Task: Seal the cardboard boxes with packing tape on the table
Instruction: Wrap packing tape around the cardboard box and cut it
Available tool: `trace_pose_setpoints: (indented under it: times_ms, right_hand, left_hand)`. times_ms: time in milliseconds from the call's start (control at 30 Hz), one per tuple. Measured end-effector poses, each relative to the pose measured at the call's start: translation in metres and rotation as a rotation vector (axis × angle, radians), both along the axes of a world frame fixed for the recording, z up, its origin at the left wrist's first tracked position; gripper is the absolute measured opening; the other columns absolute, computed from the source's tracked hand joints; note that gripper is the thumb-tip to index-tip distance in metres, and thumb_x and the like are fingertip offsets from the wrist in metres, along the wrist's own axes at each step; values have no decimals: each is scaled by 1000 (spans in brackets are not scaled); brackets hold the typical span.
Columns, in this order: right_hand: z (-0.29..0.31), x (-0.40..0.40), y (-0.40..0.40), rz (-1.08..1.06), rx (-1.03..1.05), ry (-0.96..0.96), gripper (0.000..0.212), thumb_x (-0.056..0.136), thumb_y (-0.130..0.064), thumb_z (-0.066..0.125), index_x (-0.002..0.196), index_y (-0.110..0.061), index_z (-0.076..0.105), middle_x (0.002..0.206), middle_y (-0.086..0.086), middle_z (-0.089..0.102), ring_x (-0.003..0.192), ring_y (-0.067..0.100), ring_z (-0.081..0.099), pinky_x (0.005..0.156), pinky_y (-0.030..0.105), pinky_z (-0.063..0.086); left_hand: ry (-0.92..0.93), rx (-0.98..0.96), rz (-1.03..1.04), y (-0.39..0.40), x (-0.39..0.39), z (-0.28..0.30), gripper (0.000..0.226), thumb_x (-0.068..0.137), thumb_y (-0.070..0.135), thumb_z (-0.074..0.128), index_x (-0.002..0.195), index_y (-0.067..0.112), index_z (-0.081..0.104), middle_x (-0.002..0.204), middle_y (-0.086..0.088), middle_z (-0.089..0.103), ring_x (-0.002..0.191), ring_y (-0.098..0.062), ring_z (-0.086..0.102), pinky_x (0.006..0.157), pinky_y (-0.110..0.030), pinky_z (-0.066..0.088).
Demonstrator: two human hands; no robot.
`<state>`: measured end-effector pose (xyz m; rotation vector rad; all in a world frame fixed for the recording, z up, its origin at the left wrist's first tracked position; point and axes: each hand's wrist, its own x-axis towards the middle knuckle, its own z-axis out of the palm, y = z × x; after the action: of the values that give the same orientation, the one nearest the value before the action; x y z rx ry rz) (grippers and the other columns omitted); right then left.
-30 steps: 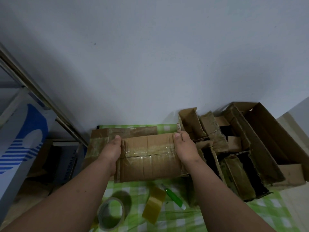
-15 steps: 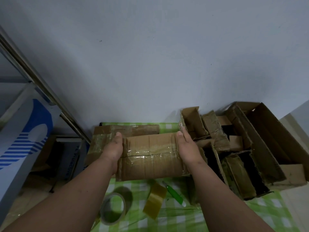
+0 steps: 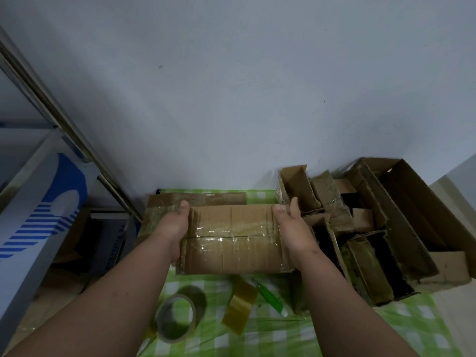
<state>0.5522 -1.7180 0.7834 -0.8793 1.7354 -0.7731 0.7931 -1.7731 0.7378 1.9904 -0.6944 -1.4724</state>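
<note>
Box (image 3: 233,238) sits between left hand (image 3: 173,228) and right hand (image 3: 296,231), both gripping its ends.

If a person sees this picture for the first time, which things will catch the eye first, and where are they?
In the middle, the left hand and the right hand hold a taped cardboard box by its two ends. To its right lies a heap of open boxes. In front, on the green checked cloth, lie two tape rolls and a green cutter.
</note>
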Motion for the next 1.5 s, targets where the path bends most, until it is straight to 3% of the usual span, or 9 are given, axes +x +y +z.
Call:
trace_pose_setpoints:
  times_ms: [167, 267, 433, 600, 900, 1133, 1300, 1400, 1500]
  right_hand:
    - [-7, -5, 8, 42, 21, -5, 59, 97, -61, 38, 151, -46, 24, 150, -2, 42, 136, 27, 40, 113, 53, 33]
    - [-8, -5, 10, -41, -19, -73, 49, 100, -56, 35, 148, -44, 34, 128, -6, 54, 116, 21, 51, 103, 45, 42]
    - [-14, -2, 5, -78, -6, -70, 58, 96, -62, 38, 151, -44, 27, 151, 1, 40, 136, 28, 39, 112, 53, 35]
    - [-26, -2, 14, 6, 22, -217, 90, 81, -56, 65, 153, -44, 14, 148, -2, 46, 126, 25, 53, 107, 53, 42]
    - [-31, -2, 13, 38, 12, -130, 70, 93, -47, 54, 152, -43, 18, 146, -1, 47, 126, 26, 51, 107, 52, 43]
    - [-24, -9, 9, -174, 97, -391, 94, 55, -90, 60, 138, -49, 46, 142, -3, 53, 129, 28, 51, 109, 63, 35]
    - [-3, -19, -3, -217, -39, -576, 47, 100, -57, 35, 118, -30, 68, 115, 2, 72, 106, 24, 68, 83, 44, 55]
    - [6, -18, -6, -223, -20, -480, 60, 80, -74, 49, 126, -37, 62, 127, 0, 65, 117, 26, 61, 95, 52, 50]
    - [-4, -17, -6, -210, 79, -531, 93, 52, -95, 53, 127, -41, 61, 130, 0, 65, 120, 30, 59, 104, 58, 42]
  left_hand:
    - [79, -69, 125, -12, 15, 8, 83, 70, 85, 52, 117, 18, 64, 130, -8, 62, 111, -35, 62, 91, -56, 51]
    - [308, -108, 49, -5, 14, 24, 46, 87, 60, 61, 103, 17, 68, 102, -11, 74, 93, -34, 70, 79, -63, 54]
    - [192, -169, -201, 16, 15, 15, 47, 93, 34, 65, 137, 35, 51, 125, 1, 65, 113, -24, 62, 101, -52, 48]
    - [102, -114, -140, 25, 14, 3, 24, 94, 40, 62, 111, 23, 61, 118, -8, 65, 107, -29, 63, 96, -54, 50]
    - [110, -132, -137, 28, 4, 13, 24, 96, 34, 60, 113, 18, 63, 112, -8, 68, 104, -29, 64, 96, -51, 50]
    - [167, -182, -139, 13, 6, 43, 21, 99, 34, 51, 112, 24, 65, 111, -6, 69, 102, -29, 66, 90, -54, 53]
    - [194, -290, -123, 6, 6, 72, 17, 103, 27, 47, 100, 21, 63, 90, -7, 69, 76, -24, 65, 73, -40, 55]
    - [253, -347, -106, 8, 9, 87, 14, 103, 25, 49, 101, 23, 62, 73, 0, 67, 54, -14, 64, 52, -30, 54]
    - [296, -382, -91, 9, 11, 97, 14, 102, 24, 50, 98, 23, 63, 66, 2, 63, 50, -11, 59, 54, -28, 53]
